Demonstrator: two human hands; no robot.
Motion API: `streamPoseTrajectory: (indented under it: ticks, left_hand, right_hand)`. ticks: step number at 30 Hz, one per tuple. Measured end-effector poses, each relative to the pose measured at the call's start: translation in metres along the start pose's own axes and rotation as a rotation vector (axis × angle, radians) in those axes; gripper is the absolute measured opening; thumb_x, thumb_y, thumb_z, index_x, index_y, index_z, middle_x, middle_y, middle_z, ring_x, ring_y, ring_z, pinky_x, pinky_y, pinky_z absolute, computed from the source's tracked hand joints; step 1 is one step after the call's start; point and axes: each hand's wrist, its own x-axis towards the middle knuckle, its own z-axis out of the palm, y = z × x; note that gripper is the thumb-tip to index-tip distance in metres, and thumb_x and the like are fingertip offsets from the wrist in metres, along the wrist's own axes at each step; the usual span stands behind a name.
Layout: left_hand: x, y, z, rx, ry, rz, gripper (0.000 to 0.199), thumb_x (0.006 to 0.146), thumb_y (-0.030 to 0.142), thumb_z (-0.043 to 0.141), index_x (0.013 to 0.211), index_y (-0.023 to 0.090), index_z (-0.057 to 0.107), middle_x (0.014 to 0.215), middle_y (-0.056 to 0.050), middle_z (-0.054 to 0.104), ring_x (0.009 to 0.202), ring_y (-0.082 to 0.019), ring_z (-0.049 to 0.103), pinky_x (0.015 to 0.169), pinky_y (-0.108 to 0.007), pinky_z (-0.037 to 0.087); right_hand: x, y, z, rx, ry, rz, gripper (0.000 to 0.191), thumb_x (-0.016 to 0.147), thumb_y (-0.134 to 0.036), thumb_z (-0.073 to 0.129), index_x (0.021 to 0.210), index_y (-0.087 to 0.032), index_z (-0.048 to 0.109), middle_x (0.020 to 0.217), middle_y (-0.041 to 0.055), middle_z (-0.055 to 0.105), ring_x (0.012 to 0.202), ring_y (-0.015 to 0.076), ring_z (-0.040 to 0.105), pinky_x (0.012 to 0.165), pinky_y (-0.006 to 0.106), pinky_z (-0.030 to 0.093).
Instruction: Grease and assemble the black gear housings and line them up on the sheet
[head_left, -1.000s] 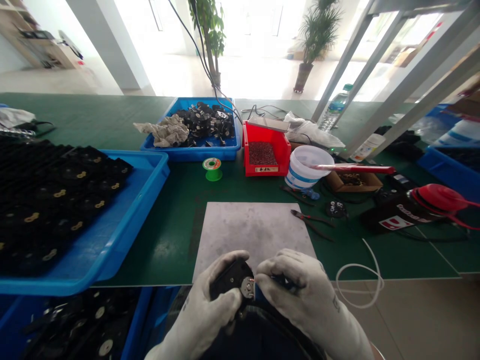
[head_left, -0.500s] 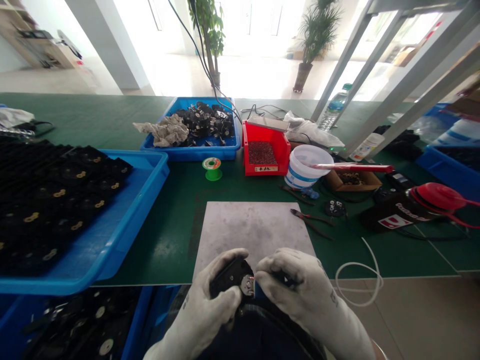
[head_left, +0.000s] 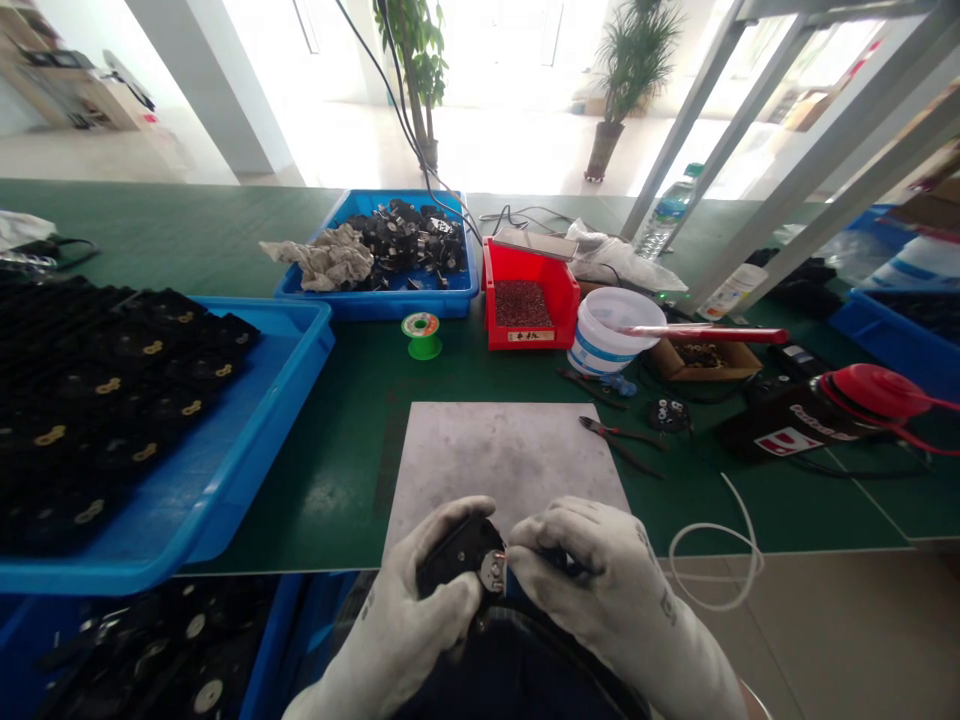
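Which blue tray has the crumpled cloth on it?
The far tray, beside the red bin: the cloth lies over its left side. The left tray has none.

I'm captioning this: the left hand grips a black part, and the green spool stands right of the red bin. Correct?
Wrong side: the head view shows the green spool left of the red bin. The left hand does grip a black part.

Two hands [head_left: 592,570], two plants [head_left: 637,65], one spool [head_left: 425,347]
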Motion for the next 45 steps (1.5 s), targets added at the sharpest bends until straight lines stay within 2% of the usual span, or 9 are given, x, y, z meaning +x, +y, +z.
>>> streamPoseTrajectory:
  ticks: [8,14,19,32,40,45]
  left_hand:
    - [-0.002,-0.007,0.000,-0.070,0.037,0.005,0.054,0.084,0.039,0.075,0.134,0.019,0.071,0.136,-0.012,0.072,0.134,-0.037,0.063,0.113,-0.039,0.052]
    - [-0.001,-0.013,-0.001,-0.108,0.018,-0.035,0.064,0.083,0.056,0.079,0.136,0.021,0.068,0.132,-0.013,0.073,0.119,-0.035,0.073,0.093,-0.033,0.064]
    - [0.000,-0.015,-0.001,-0.076,0.043,0.018,0.056,0.084,0.052,0.078,0.131,0.022,0.071,0.132,-0.011,0.075,0.129,-0.035,0.068,0.109,-0.037,0.058]
    - [-0.001,-0.022,-0.006,-0.042,0.014,0.045,0.057,0.087,0.051,0.076,0.136,0.023,0.070,0.131,-0.010,0.075,0.126,-0.035,0.070,0.105,-0.036,0.061]
    - [-0.003,-0.027,-0.006,-0.021,0.026,0.053,0.056,0.087,0.050,0.074,0.136,0.023,0.070,0.137,-0.011,0.073,0.134,-0.035,0.065,0.114,-0.039,0.054]
    - [-0.002,-0.021,-0.004,-0.011,0.005,0.041,0.054,0.087,0.044,0.071,0.137,0.021,0.068,0.135,-0.010,0.073,0.126,-0.033,0.069,0.108,-0.036,0.057]
  right_hand:
    - [-0.001,-0.002,-0.003,0.039,-0.057,0.035,0.015,0.095,-0.019,0.072,0.081,-0.020,0.068,0.073,-0.0019,0.070,0.064,0.0102,0.064,0.063,0.022,0.044]
    - [-0.001,-0.002,0.000,0.089,-0.032,0.024,0.011,0.092,-0.016,0.076,0.085,-0.020,0.069,0.078,-0.0031,0.071,0.070,0.0088,0.067,0.069,0.019,0.045]
    - [-0.002,-0.003,-0.002,0.064,-0.036,0.033,0.009,0.092,-0.018,0.076,0.086,-0.020,0.069,0.080,-0.0036,0.072,0.071,0.0093,0.067,0.070,0.020,0.045]
    - [-0.003,-0.002,0.000,0.081,-0.055,0.031,0.012,0.094,-0.020,0.075,0.084,-0.019,0.068,0.079,-0.0032,0.072,0.070,0.0087,0.067,0.070,0.019,0.045]
    - [-0.004,-0.001,0.003,0.082,-0.045,0.025,0.015,0.095,-0.019,0.073,0.082,-0.021,0.064,0.076,-0.0049,0.069,0.066,0.0072,0.062,0.066,0.019,0.043]
    - [-0.005,0.003,0.006,0.069,-0.037,0.009,0.013,0.092,-0.015,0.071,0.083,-0.022,0.065,0.075,-0.0057,0.069,0.066,0.0074,0.064,0.065,0.019,0.043]
